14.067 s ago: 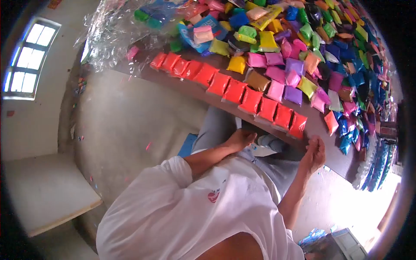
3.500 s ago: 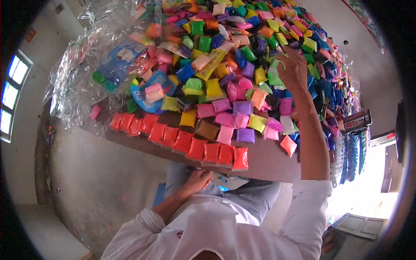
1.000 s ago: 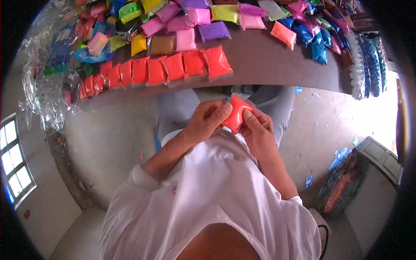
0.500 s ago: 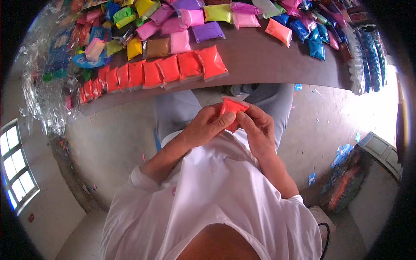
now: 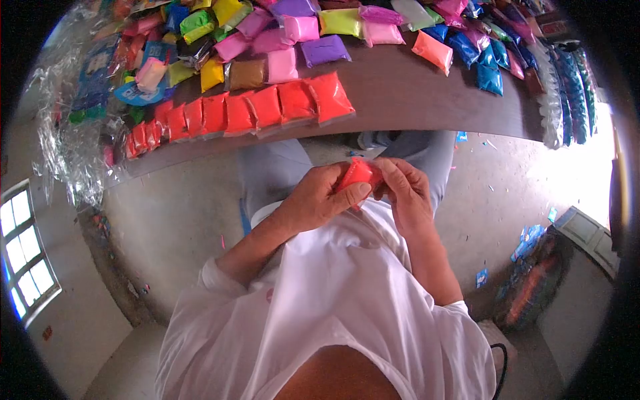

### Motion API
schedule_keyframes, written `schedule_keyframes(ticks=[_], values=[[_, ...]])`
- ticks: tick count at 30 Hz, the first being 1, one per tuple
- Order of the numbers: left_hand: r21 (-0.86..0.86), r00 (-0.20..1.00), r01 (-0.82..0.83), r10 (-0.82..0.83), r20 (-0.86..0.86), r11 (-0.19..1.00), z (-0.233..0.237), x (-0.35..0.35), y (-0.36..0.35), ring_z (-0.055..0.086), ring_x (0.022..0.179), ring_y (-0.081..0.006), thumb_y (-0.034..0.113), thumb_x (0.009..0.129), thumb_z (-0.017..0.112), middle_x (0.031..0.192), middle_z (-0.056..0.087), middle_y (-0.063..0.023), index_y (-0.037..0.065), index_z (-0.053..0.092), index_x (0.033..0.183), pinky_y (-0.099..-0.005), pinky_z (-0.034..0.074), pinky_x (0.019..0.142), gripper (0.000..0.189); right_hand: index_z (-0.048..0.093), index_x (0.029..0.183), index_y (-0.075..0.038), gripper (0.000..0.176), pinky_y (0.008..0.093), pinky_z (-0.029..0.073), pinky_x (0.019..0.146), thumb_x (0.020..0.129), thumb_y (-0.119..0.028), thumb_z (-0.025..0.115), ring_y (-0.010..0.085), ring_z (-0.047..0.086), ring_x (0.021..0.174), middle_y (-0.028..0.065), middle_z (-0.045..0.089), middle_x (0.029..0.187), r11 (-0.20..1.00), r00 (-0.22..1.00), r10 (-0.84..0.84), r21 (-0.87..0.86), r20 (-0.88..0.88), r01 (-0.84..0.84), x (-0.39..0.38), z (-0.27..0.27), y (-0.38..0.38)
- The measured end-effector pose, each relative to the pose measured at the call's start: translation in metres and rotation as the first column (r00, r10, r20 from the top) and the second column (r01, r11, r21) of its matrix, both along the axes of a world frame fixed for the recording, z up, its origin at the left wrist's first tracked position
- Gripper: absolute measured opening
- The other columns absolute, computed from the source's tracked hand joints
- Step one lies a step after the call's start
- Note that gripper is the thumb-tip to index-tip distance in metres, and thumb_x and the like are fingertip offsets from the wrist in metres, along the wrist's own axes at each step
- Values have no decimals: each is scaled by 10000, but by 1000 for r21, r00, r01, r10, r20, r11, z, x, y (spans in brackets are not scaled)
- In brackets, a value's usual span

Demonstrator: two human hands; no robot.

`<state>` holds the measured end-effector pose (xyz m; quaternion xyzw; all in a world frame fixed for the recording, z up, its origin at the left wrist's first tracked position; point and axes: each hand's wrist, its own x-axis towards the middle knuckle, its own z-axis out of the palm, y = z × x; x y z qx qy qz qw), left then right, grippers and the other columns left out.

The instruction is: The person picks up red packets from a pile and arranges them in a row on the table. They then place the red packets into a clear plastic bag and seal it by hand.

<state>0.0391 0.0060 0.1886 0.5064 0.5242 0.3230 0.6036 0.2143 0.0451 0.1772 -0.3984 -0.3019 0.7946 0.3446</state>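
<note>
- head view: your left hand (image 5: 323, 200) pinches a small red packet (image 5: 359, 176) between thumb and fingers, grip narrow.
- your right hand (image 5: 408, 190) has thumb and fingertips closed at the packet's other side; the exact pinch is partly hidden.
- that packet sits over your lap, just off the near edge of the dark table (image 5: 427, 100); its sleeve is see-through and something red fills it. what the red stuff is, you cannot tell from here.
- along the table's near edge: a row of red packets (image 5: 297, 101), side by side, some overlapping, clear plastic margins toward you.
- behind the row, filled packets one colour each: yellow (image 5: 212, 74), a brown packet (image 5: 247, 75), a pink packet (image 5: 283, 65), a purple packet (image 5: 326, 51). more colours crowd the far side.
- an orange-pink packet (image 5: 433, 52) lies to your right, near the blue packets (image 5: 490, 80).
- print: blue wrapper (image 5: 130, 93) carries pale lettering, too small to read; a faint reddish mark shows on your white shirt (image 5: 269, 295).
- crumpled clear plastic (image 5: 60, 127) covers the table's left end and hangs over the edge.
- blue and clear packaging strips (image 5: 570, 97) drape off the right end.
- blue scraps (image 5: 481, 278) on the floor, right; barred window (image 5: 28, 250), far left.
</note>
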Motion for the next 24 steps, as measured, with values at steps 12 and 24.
schedule_keyframes(ticks=[12,24], values=[[39,996,19,-16,-86,999,4,-1,1,550,648,-160,392,864,597,697,587,-99,-22,574,921,-307,443,600,418,630,941,37,226,235,464,683,903,-179,576,87,560,743,24,626,819,994,999,-8,114,46,2,-7,-7,-3],[57,993,-75,79,-83,996,11,-15,-2,416,604,-73,411,872,580,631,469,-11,3,567,858,-264,361,521,408,596,1034,37,237,256,487,674,907,-160,568,95,573,765,53,630,886,997,998,57,48,-38,-55,-7,14,6]])
